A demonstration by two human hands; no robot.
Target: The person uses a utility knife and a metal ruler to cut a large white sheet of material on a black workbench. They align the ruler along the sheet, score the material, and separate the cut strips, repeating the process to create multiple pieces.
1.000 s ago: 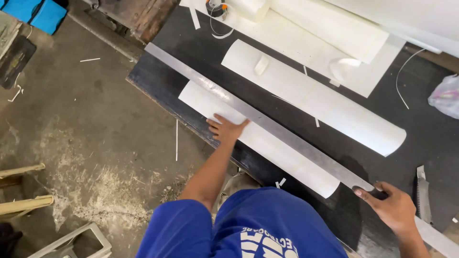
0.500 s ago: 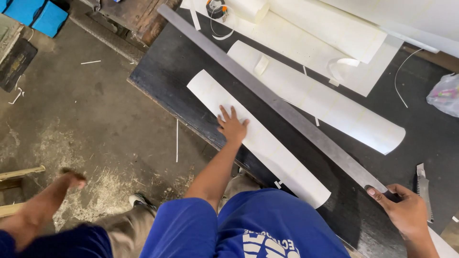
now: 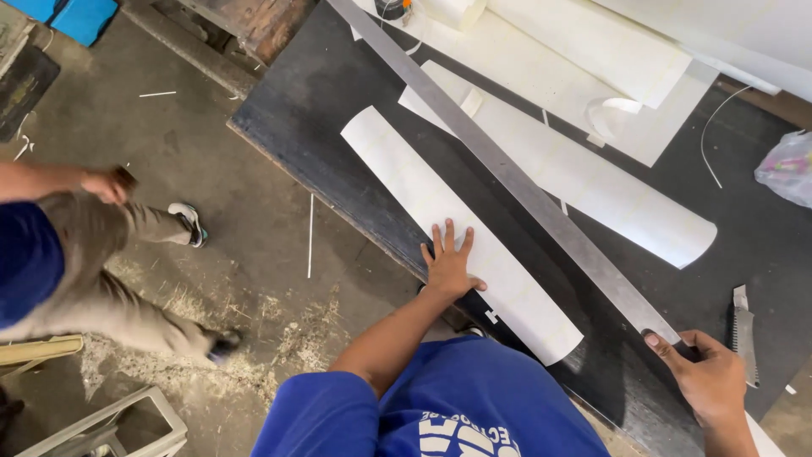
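My left hand (image 3: pixel 448 265) lies flat, fingers spread, on a long narrow white sheet strip (image 3: pixel 457 224) that runs diagonally along the near edge of a black table (image 3: pixel 313 110). A long metal straightedge (image 3: pixel 499 165) crosses the table diagonally just beyond the strip. My right hand (image 3: pixel 709 377) grips its near end. A wider white sheet (image 3: pixel 584 182) lies on the far side of the straightedge.
A utility knife (image 3: pixel 743 334) rests on the table right of my right hand. More white sheets (image 3: pixel 592 59) and a plastic bag (image 3: pixel 787 169) sit at the back. Another person in tan trousers (image 3: pixel 101 279) walks across the dusty floor at left.
The straightedge has swung off the narrow strip toward the far side, leaving the strip uncovered. My left hand stays on the strip. Another person has walked into view at left.
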